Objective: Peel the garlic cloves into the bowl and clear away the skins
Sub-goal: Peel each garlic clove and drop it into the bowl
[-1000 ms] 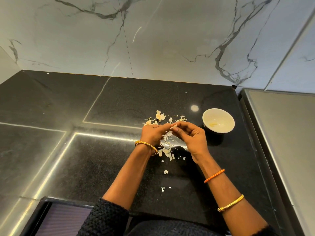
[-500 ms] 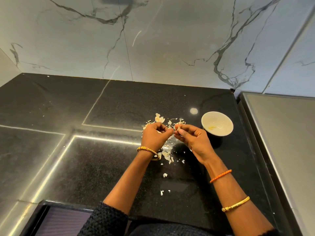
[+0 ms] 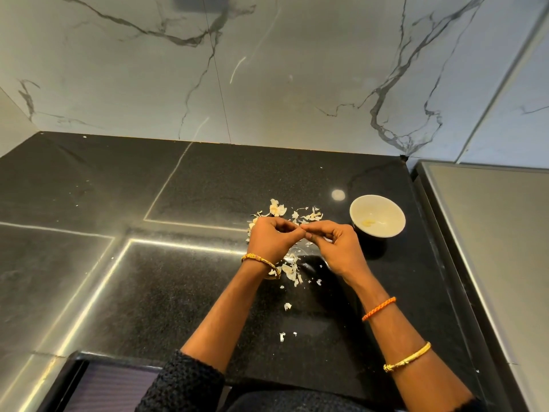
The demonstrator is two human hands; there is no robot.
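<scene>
A: Where are we w/ the garlic?

B: Mid-peel, I'd say. Left hand (image 3: pixel 274 237) and right hand (image 3: pixel 334 243) are pressed together fingertip to fingertip over the black counter (image 3: pixel 142 292), pinched on smth small between them. Prob a clove, but it's hidden by the fingers, can't confirm.

A: Anything in the bowl yet?

B: White bowl (image 3: pixel 378 215) sits toward the counter's right edge, just beside the right hand. One pale peeled clove (image 3: pixel 368 223) at the bottom, maybe a second bit, too small to tell.

A: Skins?

B: Not cleared at all. Garlic skins (image 3: pixel 292 270) scattered under and behind the hands mid-counter, plus stray flakes toward the front edge.

A: So what's left?

B: Judging by this: finish this clove, drop it in, any others I can't see, then the whole cleanup.
</scene>
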